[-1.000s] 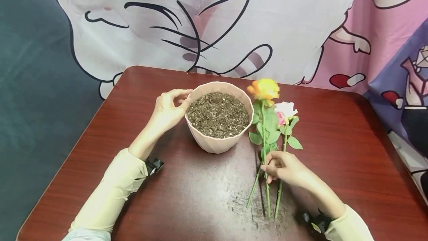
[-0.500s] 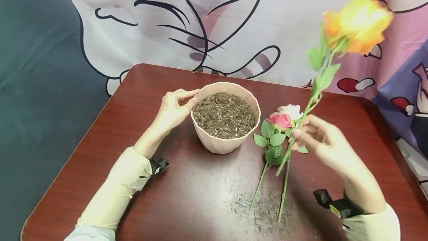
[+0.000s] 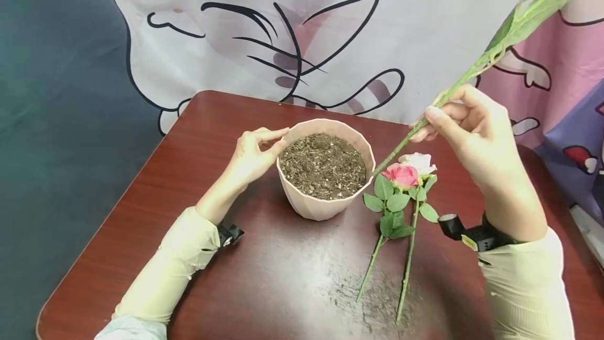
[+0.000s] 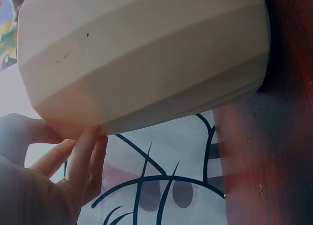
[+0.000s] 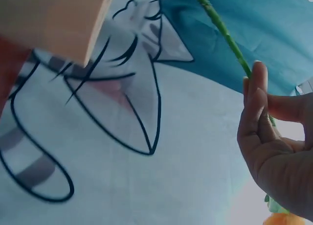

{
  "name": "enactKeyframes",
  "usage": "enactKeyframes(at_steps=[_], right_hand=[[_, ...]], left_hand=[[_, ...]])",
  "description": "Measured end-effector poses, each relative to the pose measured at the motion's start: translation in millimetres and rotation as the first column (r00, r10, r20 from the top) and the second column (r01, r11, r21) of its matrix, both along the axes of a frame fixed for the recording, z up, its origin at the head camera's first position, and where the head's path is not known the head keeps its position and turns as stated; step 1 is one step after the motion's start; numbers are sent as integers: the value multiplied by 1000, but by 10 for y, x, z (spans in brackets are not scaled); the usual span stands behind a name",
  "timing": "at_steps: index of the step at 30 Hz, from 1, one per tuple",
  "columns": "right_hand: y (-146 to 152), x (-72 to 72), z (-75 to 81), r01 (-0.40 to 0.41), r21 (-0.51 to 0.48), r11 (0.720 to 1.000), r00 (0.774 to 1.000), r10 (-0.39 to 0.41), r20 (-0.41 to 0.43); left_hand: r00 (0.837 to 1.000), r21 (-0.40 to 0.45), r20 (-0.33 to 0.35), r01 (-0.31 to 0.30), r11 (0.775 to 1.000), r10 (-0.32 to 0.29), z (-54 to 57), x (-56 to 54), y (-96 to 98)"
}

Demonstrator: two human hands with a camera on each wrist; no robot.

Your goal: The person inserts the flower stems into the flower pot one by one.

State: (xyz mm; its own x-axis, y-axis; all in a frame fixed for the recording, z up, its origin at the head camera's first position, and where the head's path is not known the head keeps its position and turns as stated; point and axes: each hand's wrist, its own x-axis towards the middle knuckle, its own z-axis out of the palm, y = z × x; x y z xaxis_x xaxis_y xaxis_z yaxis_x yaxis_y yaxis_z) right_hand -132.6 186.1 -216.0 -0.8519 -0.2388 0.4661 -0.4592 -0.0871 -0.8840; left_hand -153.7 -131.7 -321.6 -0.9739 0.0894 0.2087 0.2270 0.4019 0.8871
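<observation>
My left hand (image 3: pixel 252 157) holds the rim of a pale pink faceted flower pot (image 3: pixel 318 208), its thumb and fingers at the left side. Dark soil (image 3: pixel 325 167) fills the pot. Raised on the right, my right hand (image 3: pixel 491 140) pinches the green stem of a yellow-orange rose (image 3: pixel 398 147) between thumb and fingers. The stem slants, its lower end close to the pot's right rim; whether they touch I cannot tell. Most of the bloom is outside the head view, while orange petals (image 5: pixel 282 219) show at the bottom of the right wrist view.
A pink rose (image 3: pixel 401 175) and a white rose (image 3: pixel 419 162) lie side by side on the reddish-brown table (image 3: pixel 226 287), right of the pot. Soil crumbs (image 3: pixel 349 295) are scattered near their stems. Behind the table hangs a cartoon cat backdrop (image 3: pixel 340 46).
My right hand has lifted the yellow-orange rose off the table and carried it up and to the right, tilting it. My left hand stays at the pot's rim.
</observation>
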Motion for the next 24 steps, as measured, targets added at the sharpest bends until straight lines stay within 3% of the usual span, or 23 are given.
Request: enactKeyframes(at_steps=[3, 5, 7, 10, 11, 13, 17, 24], right_hand=[[-100, -116, -22, 30, 4, 1000, 998, -30, -51], [-182, -205, -70, 115, 141, 983, 984, -93, -152], [-260, -299, -139, 230, 305, 924, 950, -146, -275], [-361, -424, -269, 369, 479, 796, 884, -142, -445], [-393, -467, -314, 372, 498, 784, 878, -123, -463], [-448, -535, -401, 361, 518, 775, 875, -91, -475], [-537, -635, -549, 331, 516, 790, 880, -62, -470], [-638, -717, -657, 305, 576, 759, 893, -17, -450]], left_hand=[[1000, 20, 5, 13, 1000, -13, -11, -2, 3], [1000, 37, 14, 16, 999, -16, -22, -6, -2], [999, 57, 26, 19, 998, -20, -25, 1, -2], [999, 72, 35, 24, 997, -26, -25, 12, 3], [999, 74, 35, 24, 997, -26, -21, 19, 2], [999, 83, 40, 28, 996, -31, -22, 30, 8], [997, 98, 67, 33, 995, -39, -26, 44, 24], [992, 126, 116, 28, 992, -43, 32, 70, 2]])
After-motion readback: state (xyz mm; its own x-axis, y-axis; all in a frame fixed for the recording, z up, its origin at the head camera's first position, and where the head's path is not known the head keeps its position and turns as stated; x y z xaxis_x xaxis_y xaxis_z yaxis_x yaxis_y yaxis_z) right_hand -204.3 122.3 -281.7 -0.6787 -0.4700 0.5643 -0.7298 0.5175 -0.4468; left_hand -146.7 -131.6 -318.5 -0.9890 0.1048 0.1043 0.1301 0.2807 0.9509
